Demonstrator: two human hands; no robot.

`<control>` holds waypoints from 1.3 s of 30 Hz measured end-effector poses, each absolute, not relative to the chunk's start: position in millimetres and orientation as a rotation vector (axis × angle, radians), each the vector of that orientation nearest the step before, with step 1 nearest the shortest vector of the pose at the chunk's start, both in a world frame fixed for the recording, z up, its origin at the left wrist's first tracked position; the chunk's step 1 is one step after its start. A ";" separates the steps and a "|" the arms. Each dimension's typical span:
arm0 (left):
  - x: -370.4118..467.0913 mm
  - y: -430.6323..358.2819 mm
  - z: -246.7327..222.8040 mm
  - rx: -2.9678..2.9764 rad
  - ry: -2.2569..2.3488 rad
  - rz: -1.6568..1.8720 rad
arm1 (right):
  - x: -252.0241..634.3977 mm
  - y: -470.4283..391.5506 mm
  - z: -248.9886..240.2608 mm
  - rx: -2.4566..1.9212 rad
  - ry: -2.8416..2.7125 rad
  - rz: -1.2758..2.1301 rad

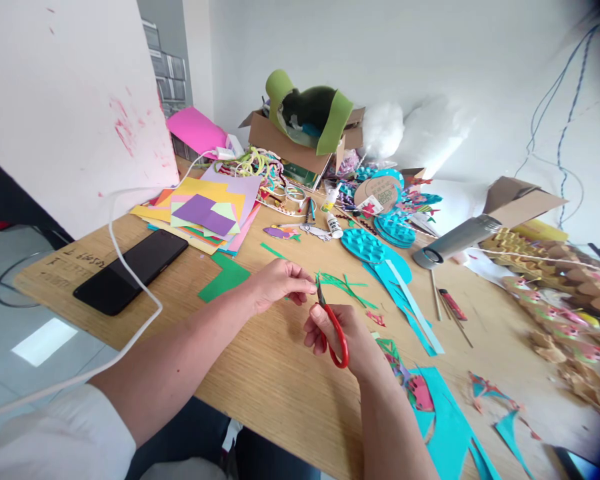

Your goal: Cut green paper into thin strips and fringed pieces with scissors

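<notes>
Red-handled scissors (338, 340) are in my right hand (353, 327), its fingers wrapped round the handles and the blades pointing up and away from me. My left hand (280, 287) is pinched closed right beside the blade tips. Whatever sits between its fingertips is too small to make out. Thin green paper strips (347, 287) lie on the table just behind the blades. To the left of my left hand rests a larger green paper piece (225, 277). A small red paper scrap (377, 319) lies to the right of the scissors.
A black phone (133, 270) and a white cable (150, 297) are at the left. Coloured paper sheets (205, 213) are stacked behind. Blue paper offcuts (443, 413), a grey metal flask (457, 240) and a red-handled craft knife (453, 305) lie rightward. A cardboard box (285, 143) stands behind.
</notes>
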State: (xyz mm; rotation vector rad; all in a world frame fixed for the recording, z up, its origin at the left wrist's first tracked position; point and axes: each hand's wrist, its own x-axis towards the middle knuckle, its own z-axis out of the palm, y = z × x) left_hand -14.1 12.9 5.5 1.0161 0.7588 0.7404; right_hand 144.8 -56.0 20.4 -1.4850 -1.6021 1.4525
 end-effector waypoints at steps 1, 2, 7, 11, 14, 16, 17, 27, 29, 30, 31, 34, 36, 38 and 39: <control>-14.2 13.0 5.5 1.017 0.758 0.739 | 145.3 -55.6 19.6 -1.488 -1.598 1.455; -14.2 13.0 5.5 1.018 0.756 0.738 | 145.6 -55.1 18.9 -1.491 -1.598 1.455; -14.2 13.1 5.3 1.015 0.758 0.740 | 145.1 -54.9 19.5 -1.514 -1.607 1.447; -14.2 13.4 4.6 1.013 0.767 0.737 | 143.6 -56.9 23.6 -1.534 -1.590 1.437; -14.4 13.8 4.0 1.019 0.766 0.736 | 143.3 -57.6 25.0 -1.543 -1.585 1.441; -14.7 14.0 3.9 1.021 0.759 0.738 | 143.6 -57.7 24.8 -1.547 -1.586 1.449; -14.8 14.1 4.0 1.021 0.757 0.739 | 143.7 -57.8 24.5 -1.547 -1.588 1.448; -14.3 13.6 4.9 1.029 0.778 0.730 | 145.2 -56.4 20.3 -1.507 -1.612 1.457; -14.6 14.1 4.6 1.034 0.776 0.725 | 145.9 -55.9 20.1 -1.514 -1.611 1.466; -14.8 14.4 4.6 1.034 0.775 0.724 | 146.0 -55.9 20.3 -1.514 -1.611 1.470; -15.0 14.6 4.8 1.034 0.773 0.725 | 146.1 -56.1 20.7 -1.513 -1.611 1.474; -15.5 14.7 5.6 1.032 0.771 0.729 | 145.5 -56.9 22.3 -1.521 -1.599 1.473; -15.6 14.4 5.9 1.037 0.768 0.719 | 144.9 -57.3 23.2 -1.529 -1.589 1.469; -15.5 14.1 5.7 1.041 0.760 0.704 | 144.6 -57.4 23.4 -1.529 -1.581 1.467; -15.4 14.0 5.4 1.042 0.757 0.697 | 144.7 -57.3 23.3 -1.527 -1.579 1.468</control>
